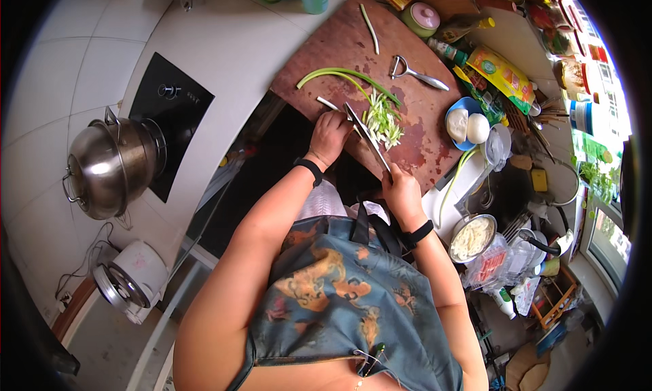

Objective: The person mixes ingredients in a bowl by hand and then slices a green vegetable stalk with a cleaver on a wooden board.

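My left hand (331, 135) has its fingers curled down on a white scallion stalk (326, 103) at the near left edge of the wooden cutting board (417, 121). Gripped by its handle in my right hand (402, 191), a kitchen knife (371, 141) slants up and left, its blade beside my left fingertips. Just right of the blade lies a heap of sliced scallion (384, 120). Long green scallion leaves (328, 71) curve over the board beyond my left hand. Farther off are a loose stalk (370, 29) and a metal Y-shaped peeler (420, 77).
A blue bowl (466, 103) with two white rounded foods touches the board's right side. Nearby stand a lidded pot (420, 19), seasoning packets (501, 78), a metal pan of pale food (472, 238) and a sink (484, 197). Leftward are a steel pot (109, 162) and a rice cooker (140, 266).
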The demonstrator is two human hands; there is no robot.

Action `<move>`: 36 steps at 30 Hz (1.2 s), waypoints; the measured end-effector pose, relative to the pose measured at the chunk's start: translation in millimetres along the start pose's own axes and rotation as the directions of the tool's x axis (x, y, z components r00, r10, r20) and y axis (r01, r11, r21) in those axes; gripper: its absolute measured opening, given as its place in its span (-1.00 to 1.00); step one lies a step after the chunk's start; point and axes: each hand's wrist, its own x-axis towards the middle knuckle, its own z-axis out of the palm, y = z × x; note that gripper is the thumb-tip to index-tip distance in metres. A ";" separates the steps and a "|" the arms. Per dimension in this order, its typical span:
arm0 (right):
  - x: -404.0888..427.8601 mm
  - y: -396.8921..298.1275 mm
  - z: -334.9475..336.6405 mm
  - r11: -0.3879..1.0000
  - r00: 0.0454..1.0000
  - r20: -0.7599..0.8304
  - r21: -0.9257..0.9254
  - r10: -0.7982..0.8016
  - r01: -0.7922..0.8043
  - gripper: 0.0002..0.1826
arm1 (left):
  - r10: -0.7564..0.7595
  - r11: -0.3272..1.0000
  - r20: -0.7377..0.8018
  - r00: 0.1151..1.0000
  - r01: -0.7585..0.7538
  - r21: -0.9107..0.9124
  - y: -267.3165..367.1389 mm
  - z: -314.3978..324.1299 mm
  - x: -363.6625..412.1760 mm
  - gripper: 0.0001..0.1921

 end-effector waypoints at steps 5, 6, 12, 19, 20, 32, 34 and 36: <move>16.2 -6.6 22.2 0.999 0.999 -0.007 0.033 0.036 -0.036 -0.85 | 0.013 1.000 0.027 1.000 -0.013 -0.006 -1.6 -0.6 -0.8 -0.82; 25.4 -8.9 29.6 0.999 0.998 -0.055 0.044 0.026 -0.024 -0.84 | 0.015 1.000 0.025 1.000 -0.015 -0.005 -2.7 -1.0 -0.5 -0.82; 33.2 -12.3 25.2 0.989 0.993 -0.121 0.146 -0.003 0.021 -0.79 | -0.008 1.000 0.050 0.999 0.009 -0.010 -10.1 1.4 1.3 -0.84; 10.1 -5.3 5.4 0.999 1.000 -0.009 0.054 0.000 0.001 -0.86 | -0.060 0.996 0.002 0.998 0.060 0.068 -6.7 -9.1 8.7 -0.83; 9.5 -0.8 8.0 0.999 1.000 0.002 0.031 -0.008 0.008 -0.86 | -0.081 0.991 -0.022 0.996 0.083 0.109 -5.1 -11.3 10.2 -0.83; 41.0 -12.3 29.5 0.994 0.998 -0.058 0.111 0.004 0.003 -0.79 | -0.071 0.997 0.031 0.997 0.070 0.033 -25.6 -9.2 12.8 -0.87; 34.1 -13.2 22.3 0.993 0.998 -0.065 0.113 -0.010 0.017 -0.79 | -0.078 0.997 0.015 0.997 0.078 0.020 -25.1 -9.0 13.5 -0.87; 28.2 -14.1 12.3 0.995 0.998 -0.054 0.098 -0.026 0.032 -0.81 | -0.086 0.996 -0.002 0.996 0.086 0.004 -24.4 -9.5 13.9 -0.87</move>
